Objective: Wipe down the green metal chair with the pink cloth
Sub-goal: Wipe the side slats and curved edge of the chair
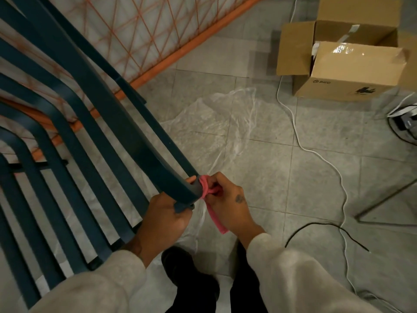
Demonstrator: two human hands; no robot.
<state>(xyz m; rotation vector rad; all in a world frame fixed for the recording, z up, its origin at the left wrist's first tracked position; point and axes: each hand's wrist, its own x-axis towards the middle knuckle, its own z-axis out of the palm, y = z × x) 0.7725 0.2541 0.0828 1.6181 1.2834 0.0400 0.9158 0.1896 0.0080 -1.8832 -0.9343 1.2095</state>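
Note:
The dark green metal chair point(106, 114) fills the left of the head view, its slats curving down and its broad arm running diagonally toward me. My left hand point(165, 219) grips the chair frame just under the end of that arm. My right hand point(225, 201) pinches the pink cloth point(206, 188) against the arm's rounded end, and a strip of the cloth hangs down below my palm.
An orange wire-grid frame point(180, 48) lies on the tiled floor behind the chair. Clear plastic sheeting point(225, 123) is spread under my hands. An open cardboard box point(345, 59) stands at the upper right, with white cable point(316, 152) and black cable point(327, 227) trailing across the tiles.

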